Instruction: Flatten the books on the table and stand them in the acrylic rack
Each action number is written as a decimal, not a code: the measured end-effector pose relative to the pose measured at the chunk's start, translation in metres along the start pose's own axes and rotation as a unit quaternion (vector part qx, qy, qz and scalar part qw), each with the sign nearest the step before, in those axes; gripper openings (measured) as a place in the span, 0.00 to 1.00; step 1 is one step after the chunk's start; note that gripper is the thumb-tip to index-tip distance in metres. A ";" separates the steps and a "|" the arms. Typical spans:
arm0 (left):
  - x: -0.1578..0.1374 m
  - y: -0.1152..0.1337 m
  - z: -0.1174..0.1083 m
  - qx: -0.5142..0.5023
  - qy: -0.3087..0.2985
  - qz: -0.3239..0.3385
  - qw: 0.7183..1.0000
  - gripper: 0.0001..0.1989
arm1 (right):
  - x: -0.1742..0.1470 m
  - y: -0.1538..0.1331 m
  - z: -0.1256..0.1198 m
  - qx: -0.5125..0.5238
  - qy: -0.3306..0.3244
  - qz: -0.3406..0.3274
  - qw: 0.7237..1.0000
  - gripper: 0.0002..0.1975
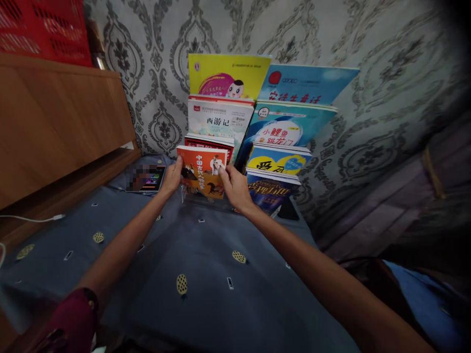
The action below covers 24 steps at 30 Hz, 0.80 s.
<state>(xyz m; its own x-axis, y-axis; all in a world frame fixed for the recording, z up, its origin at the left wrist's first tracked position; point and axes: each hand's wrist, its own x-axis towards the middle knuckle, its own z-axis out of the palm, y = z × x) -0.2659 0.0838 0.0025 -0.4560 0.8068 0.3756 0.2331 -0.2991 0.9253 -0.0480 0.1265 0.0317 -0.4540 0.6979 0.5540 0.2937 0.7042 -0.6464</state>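
Both my hands grip a small orange book upright by its sides, at the front of the left column of books. My left hand is closed on its left edge, thumb on the cover. Closed on the right edge is my right hand, its thumb near the top corner. Behind it rise a red book, a white book and a yellow-green book. The right column has a dark blue book, a yellow and blue book, a teal book and a blue book.
A tablet-like screen lies left of the books on the blue patterned cloth. A wooden cabinet with a red basket stands at left. A white cable reaches in there. Patterned wallpaper backs the books; a dark flat object lies at right.
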 end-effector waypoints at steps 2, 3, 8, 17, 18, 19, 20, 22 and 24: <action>0.003 -0.001 0.001 0.004 0.004 -0.009 1.000 0.42 | 0.004 0.003 0.000 0.007 -0.001 0.009 1.000 0.17; 0.004 -0.002 0.002 0.005 0.004 -0.009 1.000 0.41 | 0.006 0.005 0.000 0.012 -0.003 0.015 1.000 0.17; 0.005 -0.005 0.006 0.018 0.015 0.021 0.999 0.36 | 0.010 0.019 0.001 0.019 0.003 0.023 1.000 0.19; -0.014 0.002 -0.006 0.368 0.025 0.196 0.909 0.18 | -0.012 0.047 0.008 -0.051 -0.015 0.035 0.998 0.14; -0.015 0.003 -0.007 0.381 0.015 0.192 0.904 0.16 | -0.014 0.049 0.008 -0.067 -0.022 0.045 0.997 0.12; -0.015 0.005 -0.008 0.389 0.007 0.186 0.902 0.15 | -0.016 0.051 0.008 -0.079 -0.031 0.053 0.995 0.11; -0.015 0.006 -0.008 0.394 -0.002 0.179 0.902 0.14 | -0.019 0.052 0.007 -0.086 -0.041 0.057 0.994 0.10; -0.015 0.007 -0.007 0.392 -0.023 0.165 0.905 0.14 | -0.024 0.053 0.006 -0.090 -0.057 0.056 0.993 0.11; -0.014 0.008 -0.005 0.377 -0.043 0.154 0.912 0.14 | -0.032 0.054 0.007 -0.080 -0.067 0.054 0.993 0.14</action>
<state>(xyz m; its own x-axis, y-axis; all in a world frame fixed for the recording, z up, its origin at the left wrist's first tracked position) -0.2620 0.0681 0.0047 -0.2077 0.7905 0.5762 0.8782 -0.1086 0.4657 -0.0238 0.1413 -0.0243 -0.5167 0.7544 0.4049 0.4721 0.6455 -0.6004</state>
